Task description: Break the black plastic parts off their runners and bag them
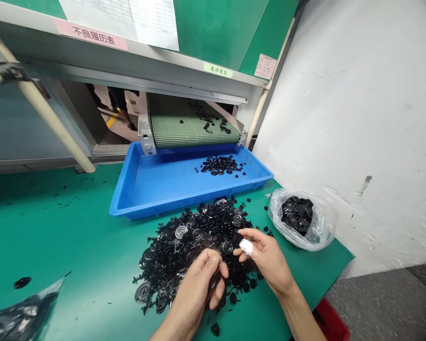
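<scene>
A heap of small black plastic parts (177, 251), round ridged discs mixed with thin branching bits, lies on the green tabletop. My left hand (200, 282) is over the near side of the heap, thumb pressed to curled fingers; dark shapes show at the fingers, but what they hold cannot be made out. To its right is my right hand (266, 255), with white tape (246, 246) around the thumb. Its thumb and forefinger curve around a black disc (237, 239) at the heap's right side.
Behind the heap, a blue tray (156, 203) with black parts (220, 165) sits below a green conveyor belt (184, 130). An open clear bag (319, 232) of black discs stands at right by the white wall. Another filled bag (24, 315) lies front left. A red bin (332, 322) is below the table edge.
</scene>
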`<state>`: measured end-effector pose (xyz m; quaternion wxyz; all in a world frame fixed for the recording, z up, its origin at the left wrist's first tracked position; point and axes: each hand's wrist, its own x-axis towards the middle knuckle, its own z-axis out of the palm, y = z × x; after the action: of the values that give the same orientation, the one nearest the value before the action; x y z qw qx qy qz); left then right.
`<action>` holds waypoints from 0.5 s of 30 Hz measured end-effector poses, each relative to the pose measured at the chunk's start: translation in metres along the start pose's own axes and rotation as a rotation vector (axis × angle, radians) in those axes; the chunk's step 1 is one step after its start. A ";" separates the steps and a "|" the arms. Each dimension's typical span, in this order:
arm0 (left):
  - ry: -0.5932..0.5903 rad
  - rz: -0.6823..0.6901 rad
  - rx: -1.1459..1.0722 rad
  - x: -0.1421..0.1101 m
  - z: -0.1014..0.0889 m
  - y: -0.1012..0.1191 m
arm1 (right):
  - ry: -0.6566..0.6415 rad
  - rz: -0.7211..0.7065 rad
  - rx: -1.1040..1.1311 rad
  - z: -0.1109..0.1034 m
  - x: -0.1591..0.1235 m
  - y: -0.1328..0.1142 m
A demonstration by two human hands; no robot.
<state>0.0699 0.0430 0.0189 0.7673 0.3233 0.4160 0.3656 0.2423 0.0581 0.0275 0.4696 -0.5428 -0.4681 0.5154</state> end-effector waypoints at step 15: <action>-0.169 0.357 1.034 -0.010 -0.016 0.019 | -0.324 -0.361 -0.696 -0.003 -0.047 -0.017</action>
<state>0.0466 0.0472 0.0312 0.4654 0.7517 0.4169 0.2110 0.2439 0.0134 0.0501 0.2614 -0.4901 -0.7696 0.3148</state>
